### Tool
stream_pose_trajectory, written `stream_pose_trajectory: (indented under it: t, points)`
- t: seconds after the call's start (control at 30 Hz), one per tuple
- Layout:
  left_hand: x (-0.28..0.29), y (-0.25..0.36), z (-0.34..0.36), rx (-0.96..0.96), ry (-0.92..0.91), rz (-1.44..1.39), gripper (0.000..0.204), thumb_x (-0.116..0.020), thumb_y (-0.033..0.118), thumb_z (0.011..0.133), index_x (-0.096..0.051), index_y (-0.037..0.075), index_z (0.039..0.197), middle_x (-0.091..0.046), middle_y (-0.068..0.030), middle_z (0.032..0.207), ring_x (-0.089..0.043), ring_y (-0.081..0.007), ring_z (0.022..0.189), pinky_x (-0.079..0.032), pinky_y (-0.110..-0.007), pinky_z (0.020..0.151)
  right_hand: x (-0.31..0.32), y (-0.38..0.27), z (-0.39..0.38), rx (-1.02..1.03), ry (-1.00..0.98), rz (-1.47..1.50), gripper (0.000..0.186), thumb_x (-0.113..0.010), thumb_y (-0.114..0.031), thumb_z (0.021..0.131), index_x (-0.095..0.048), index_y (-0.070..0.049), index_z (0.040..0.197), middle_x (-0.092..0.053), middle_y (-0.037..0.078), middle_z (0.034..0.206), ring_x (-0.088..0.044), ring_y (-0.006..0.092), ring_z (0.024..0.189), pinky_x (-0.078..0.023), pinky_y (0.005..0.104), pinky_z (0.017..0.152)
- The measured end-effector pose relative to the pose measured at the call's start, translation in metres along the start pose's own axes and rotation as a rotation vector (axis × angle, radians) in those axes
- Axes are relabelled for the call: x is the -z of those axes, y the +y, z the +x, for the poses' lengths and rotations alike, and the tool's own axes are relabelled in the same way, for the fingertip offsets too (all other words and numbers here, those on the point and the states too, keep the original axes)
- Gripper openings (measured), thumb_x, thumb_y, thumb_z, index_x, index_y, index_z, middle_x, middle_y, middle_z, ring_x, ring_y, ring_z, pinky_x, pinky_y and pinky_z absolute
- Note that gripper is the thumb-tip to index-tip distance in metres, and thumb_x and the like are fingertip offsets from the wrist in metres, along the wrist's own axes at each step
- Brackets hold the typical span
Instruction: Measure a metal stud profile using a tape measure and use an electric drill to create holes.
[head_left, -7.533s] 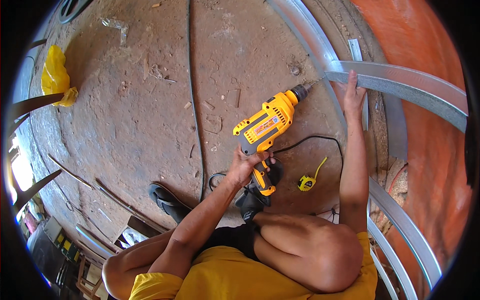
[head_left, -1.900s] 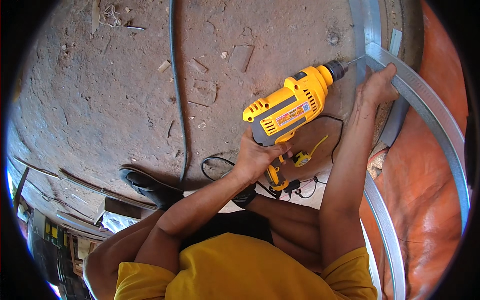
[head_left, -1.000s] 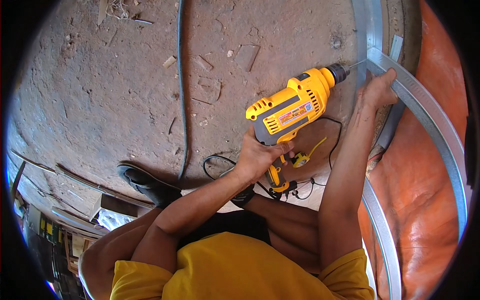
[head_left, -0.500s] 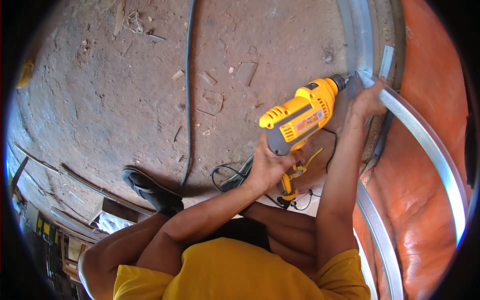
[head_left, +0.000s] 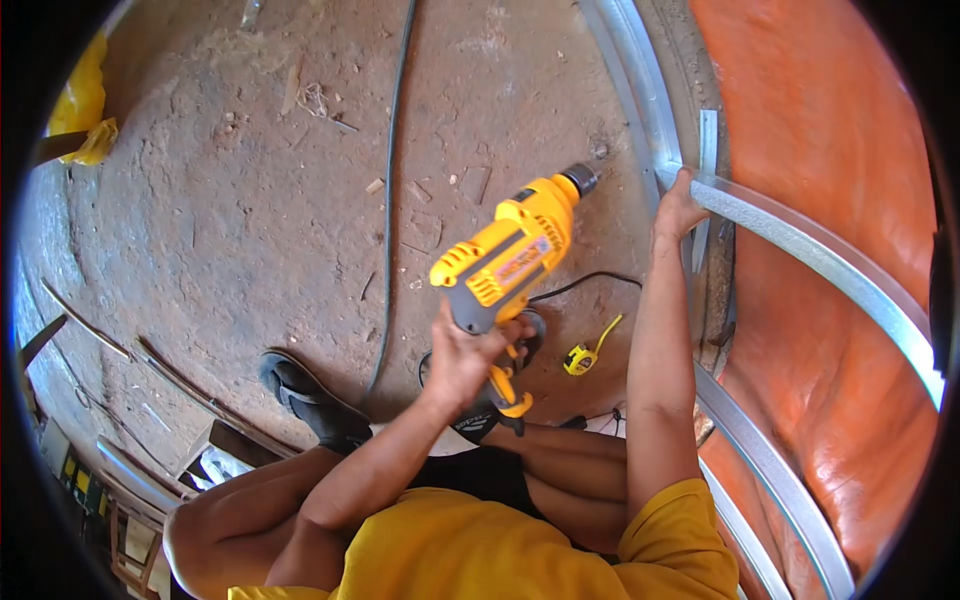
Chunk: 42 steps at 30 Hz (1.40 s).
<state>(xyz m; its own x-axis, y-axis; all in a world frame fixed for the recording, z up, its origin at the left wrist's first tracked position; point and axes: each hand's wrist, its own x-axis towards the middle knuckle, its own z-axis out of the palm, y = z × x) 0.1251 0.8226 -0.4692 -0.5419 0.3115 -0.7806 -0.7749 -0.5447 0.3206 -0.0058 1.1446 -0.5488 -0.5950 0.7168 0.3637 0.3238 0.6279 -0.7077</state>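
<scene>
My left hand is wrapped round the handle of a yellow and dark grey power drill. The drill tilts up to the right, its black chuck apart from the metal. At the right, my right hand grips a silvery metal channel close to where its end meets a second metal channel. Its fingertips are partly hidden behind the metal. A short metal strip stands out beside that joint.
Orange sheeting covers the right side, with another metal channel along it. On the rough floor lie a yellow tape measure, pulled out a little, and a long dark cable. My sandalled foot rests left of the cable.
The drill in my left hand has drawn back leftward, away from the metal joint. My right hand still grips the channel. The view has shifted, and the tape measure shows more fully.
</scene>
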Motion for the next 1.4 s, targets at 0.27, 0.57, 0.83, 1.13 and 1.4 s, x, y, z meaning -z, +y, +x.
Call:
stream_pose_trajectory:
  t: [0.27,0.57,0.83,1.13,1.4]
  points:
    - [0.087,0.080,0.021,-0.174,-0.006,-0.066,0.038,-0.065,0.011,0.077,-0.052,-0.003,0.110,-0.063,-0.0132,0.089,-0.066,-0.0213,0.076,-0.057,-0.034,0.064,0.004,-0.006,0.000,0.004,-0.059,0.074,0.039,-0.071,-0.021,0.077,-0.056,0.009,0.097,-0.062,0.017,0.093,-0.059,0.0274,0.085,-0.045,0.0389,0.081]
    - [0.200,0.125,0.028,-0.360,0.110,-0.031,0.039,-0.065,0.014,0.081,-0.049,0.000,0.113,-0.063,-0.0130,0.093,-0.065,-0.0220,0.082,-0.056,-0.035,0.065,0.070,-0.007,0.037,0.039,-0.820,-0.158,0.051,-0.079,-0.029,0.068,-0.060,0.005,0.101,-0.063,0.016,0.100,-0.058,0.0242,0.092,-0.043,0.0342,0.087]
    - [0.224,0.166,0.018,-0.365,0.279,0.459,0.035,-0.074,0.018,0.077,-0.058,0.003,0.104,-0.063,-0.0060,0.081,-0.063,-0.0180,0.067,-0.054,-0.033,0.060,0.165,-0.007,0.035,-0.101,-0.809,-0.242,0.072,-0.082,-0.022,0.063,-0.046,0.003,0.120,-0.056,0.022,0.112,-0.055,0.0294,0.106,-0.044,0.0381,0.091]
    - [0.208,0.201,0.005,0.000,0.394,0.921,0.050,-0.078,0.032,0.071,-0.059,0.001,0.105,-0.067,-0.0105,0.084,-0.065,-0.0200,0.066,-0.055,-0.035,0.056,0.119,0.018,0.003,0.065,-0.675,-0.001,0.063,-0.078,-0.021,0.069,-0.048,0.000,0.121,-0.058,0.014,0.112,-0.053,0.0248,0.109,-0.044,0.0375,0.091]
    - [0.167,0.230,-0.025,-0.592,0.907,1.561,0.059,-0.077,0.021,0.069,-0.052,-0.004,0.117,-0.062,-0.0110,0.074,-0.060,-0.0164,0.071,-0.049,-0.029,0.068,0.083,0.038,0.029,0.043,-0.443,0.169,0.040,-0.060,-0.006,0.075,-0.050,0.002,0.114,-0.059,0.018,0.108,-0.057,0.0255,0.103,-0.049,0.0351,0.082]
